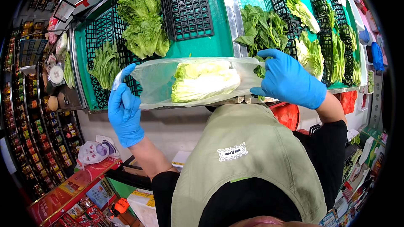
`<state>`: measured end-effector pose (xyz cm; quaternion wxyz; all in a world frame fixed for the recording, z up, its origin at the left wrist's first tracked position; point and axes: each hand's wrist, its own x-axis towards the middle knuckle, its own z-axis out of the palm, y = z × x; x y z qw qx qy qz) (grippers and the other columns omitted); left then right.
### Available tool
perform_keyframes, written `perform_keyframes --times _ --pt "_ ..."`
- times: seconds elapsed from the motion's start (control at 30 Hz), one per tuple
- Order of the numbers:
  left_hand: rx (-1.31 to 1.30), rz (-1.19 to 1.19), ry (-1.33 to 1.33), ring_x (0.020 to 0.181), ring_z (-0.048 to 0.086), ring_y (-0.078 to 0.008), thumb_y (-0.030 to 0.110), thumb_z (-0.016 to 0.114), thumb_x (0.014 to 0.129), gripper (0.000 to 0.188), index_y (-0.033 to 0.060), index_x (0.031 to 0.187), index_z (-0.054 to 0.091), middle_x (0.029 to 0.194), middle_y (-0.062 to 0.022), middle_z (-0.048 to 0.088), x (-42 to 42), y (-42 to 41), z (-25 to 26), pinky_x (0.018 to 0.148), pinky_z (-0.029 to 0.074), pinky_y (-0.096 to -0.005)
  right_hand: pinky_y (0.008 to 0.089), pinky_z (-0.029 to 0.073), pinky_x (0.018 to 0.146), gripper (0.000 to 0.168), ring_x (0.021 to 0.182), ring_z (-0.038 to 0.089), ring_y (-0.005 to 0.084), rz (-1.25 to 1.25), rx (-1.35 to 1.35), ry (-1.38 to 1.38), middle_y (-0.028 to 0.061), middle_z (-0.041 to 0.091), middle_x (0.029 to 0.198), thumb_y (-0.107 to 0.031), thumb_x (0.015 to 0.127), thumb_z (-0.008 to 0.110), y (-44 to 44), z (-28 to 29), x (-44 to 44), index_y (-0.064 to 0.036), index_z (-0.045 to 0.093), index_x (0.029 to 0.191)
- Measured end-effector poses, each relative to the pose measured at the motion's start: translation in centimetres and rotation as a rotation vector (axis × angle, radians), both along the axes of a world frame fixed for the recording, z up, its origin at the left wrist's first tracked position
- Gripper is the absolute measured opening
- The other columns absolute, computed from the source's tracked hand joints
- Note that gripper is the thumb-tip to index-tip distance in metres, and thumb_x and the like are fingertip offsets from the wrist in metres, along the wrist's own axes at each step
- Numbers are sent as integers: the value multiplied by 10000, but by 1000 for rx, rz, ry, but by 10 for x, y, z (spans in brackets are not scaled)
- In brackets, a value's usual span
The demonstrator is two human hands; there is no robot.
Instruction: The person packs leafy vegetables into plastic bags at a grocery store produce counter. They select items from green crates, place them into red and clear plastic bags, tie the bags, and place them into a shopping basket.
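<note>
A clear plastic bag (157, 85) is stretched crosswise in front of my chest, over the near edge of the vegetable stand. Inside it lies a pale green leafy head (205, 82), a lettuce or cabbage, its middle washed out by glare. My left hand (126, 113), in a blue glove, holds the bag's left end; a whitish scrap of film or tape clings to a finger. At the bag's right end, my right hand (290, 78), also blue-gloved, grips the plastic with index finger and thumb spread apart. Its other fingers are curled, and the exact hold is partly hidden.
Beyond the bag, the green-lined stand (189, 49) holds black plastic crates (189, 6), heads of lettuce (145, 22), long leafy greens (105, 64) and dark leafy greens (265, 28). A metal divider (230, 9) splits it. Shelves of packaged goods (34, 126) rise at left.
</note>
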<state>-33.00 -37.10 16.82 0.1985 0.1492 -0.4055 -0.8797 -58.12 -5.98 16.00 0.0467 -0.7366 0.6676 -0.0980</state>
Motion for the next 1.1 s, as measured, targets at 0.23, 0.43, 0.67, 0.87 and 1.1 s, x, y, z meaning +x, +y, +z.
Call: perform_keyframes --times 0.23,0.43,0.67,0.87,1.1 --pt "-32 -50 -203 440 234 -4 40 405 981 447 -89 1408 383 561 56 318 5 8 -7 415 180 -177 450 512 808 367 744 591 364 39 -32 -56 160 582 674 -337 766 739 4 -17 9 -15 626 630" --pt "-985 30 -508 630 451 -52 42 386 971 402 -108 1331 483 806 -28 555 6 23 -44 570 358 -187 497 542 747 285 693 600 411 -99 37 -501 217 588 723 -297 729 763 22 -69 36 -31 663 751" --pt "-537 42 -528 438 193 21 66 387 983 503 -66 1462 308 587 88 311 -16 43 -33 407 154 -157 445 510 812 306 852 604 349 -63 -204 -324 165 606 801 -360 851 663 35 -70 9 -91 703 992" --pt "-260 35 -432 400 205 3 34 374 981 552 -53 1500 208 539 69 311 -41 56 -25 360 190 -164 413 463 956 520 1116 578 304 -384 -312 -641 117 618 1201 -301 880 684 69 -78 -63 -108 545 1342" --pt "-219 114 -493 399 197 -1 57 404 979 561 -32 1503 225 544 68 309 -65 75 -19 369 184 -164 425 405 1046 704 1214 520 360 -1212 -472 -191 200 554 1304 -268 776 774 162 -220 -240 -55 470 1374"
